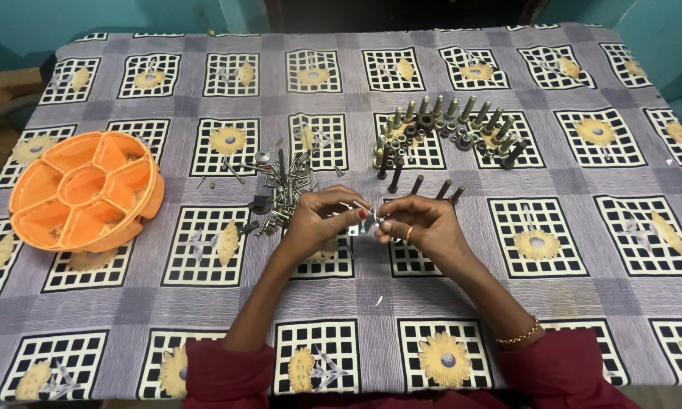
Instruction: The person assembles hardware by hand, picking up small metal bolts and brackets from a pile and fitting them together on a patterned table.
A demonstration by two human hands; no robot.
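Left hand and right hand meet at mid-bench, fingertips of both pinched together on a small shiny silver metal part held just above the cloth. Looks like a bracket or plate w/ a fastener, too small to tell which. Both hands closed on it, thumbs and forefingers doing the work.

Step in hand, my read: fitting or turning a small fastener on that part. Next move calls for fine finger control, steady grip by one hand while the other twists; part is tiny, easy to drop.

Around:
- heap of small silver screws and dark bits just beyond the left hand, nearly touching it
- group of large grey bolts and nuts stood upright further back on the right side
- four dark bolts lying loose just past the right hand
- round orange plastic tray w/ compartments well off to the left, tilted, looks mostly empty

Bench has a purple checked cloth w/ yellow flower print.

Obstructions: none between the hands. Loose bolts and screw heap sit close to the fingers; a careless reach could scatter them.
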